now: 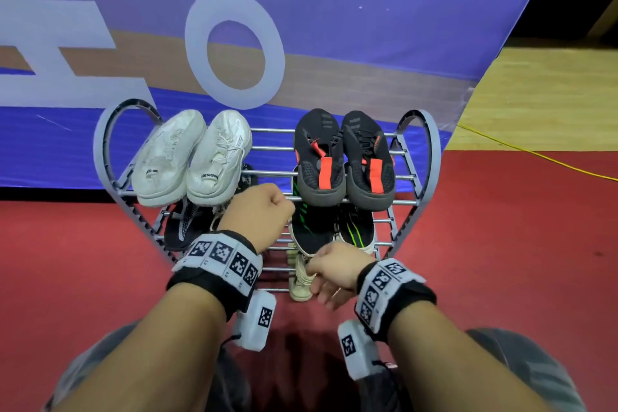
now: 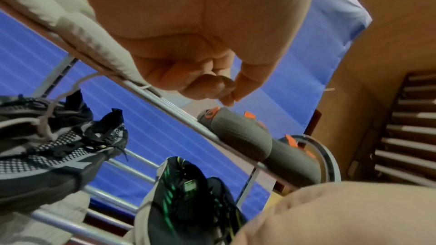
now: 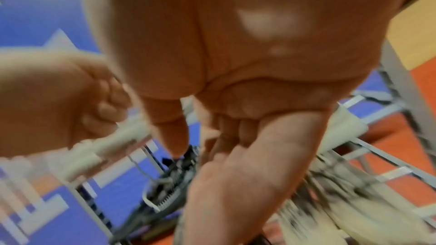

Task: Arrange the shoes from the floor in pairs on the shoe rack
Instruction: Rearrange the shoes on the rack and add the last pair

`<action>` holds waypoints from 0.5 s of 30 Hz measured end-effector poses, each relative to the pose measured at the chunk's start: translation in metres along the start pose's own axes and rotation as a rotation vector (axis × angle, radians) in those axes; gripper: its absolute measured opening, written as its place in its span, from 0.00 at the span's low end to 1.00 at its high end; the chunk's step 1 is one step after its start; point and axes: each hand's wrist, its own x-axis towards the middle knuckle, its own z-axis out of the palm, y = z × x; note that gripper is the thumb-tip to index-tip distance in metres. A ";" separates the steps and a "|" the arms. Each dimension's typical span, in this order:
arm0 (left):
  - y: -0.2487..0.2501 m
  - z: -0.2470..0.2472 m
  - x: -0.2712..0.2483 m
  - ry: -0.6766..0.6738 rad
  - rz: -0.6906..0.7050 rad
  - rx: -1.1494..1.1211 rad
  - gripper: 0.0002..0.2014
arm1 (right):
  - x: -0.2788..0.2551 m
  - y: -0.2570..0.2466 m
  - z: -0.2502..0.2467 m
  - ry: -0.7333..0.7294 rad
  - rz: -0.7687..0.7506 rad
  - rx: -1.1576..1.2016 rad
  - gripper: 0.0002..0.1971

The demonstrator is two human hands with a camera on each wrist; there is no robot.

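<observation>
I kneel in front of the shoe rack [image 1: 431, 157], and I take it as my landmark. On its top shelf the white pair [image 1: 194, 157] stands at the left end and the black pair with orange tabs [image 1: 344, 160] at the right end, heels toward me. On the shelf under it I see a black-and-grey knit shoe [image 1: 182, 227] at the left and the black pair with green stripes [image 1: 331, 227] at the right. A beige shoe [image 1: 301, 278] is at the lowest front bars.

My left hand [image 1: 259, 211] is curled into a fist at the front bar of the top shelf; in the left wrist view the fingers [image 2: 221, 85] are folded in and seem to hold nothing. My right hand [image 1: 329, 273] is at the front of the rack, low, just beside the beige shoe; its fingers are bent, but with the blur I cannot tell if they pinch the shoe or only touch it.

I judge the step is to settle this beige shoe. To do it well I should take it by the heel, push it toe-first until the sole rests on two bars, and keep room beside it for its partner. I cannot see that partner here.
</observation>
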 end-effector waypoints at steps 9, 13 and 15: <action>-0.025 0.013 0.011 -0.326 -0.055 0.165 0.03 | 0.085 0.034 0.010 0.125 0.272 0.540 0.19; -0.032 0.009 0.020 -0.343 -0.074 0.140 0.08 | 0.120 0.037 0.011 0.162 0.240 0.862 0.24; -0.035 0.010 0.023 -0.351 -0.075 0.113 0.08 | 0.120 0.030 0.013 0.215 0.243 1.081 0.19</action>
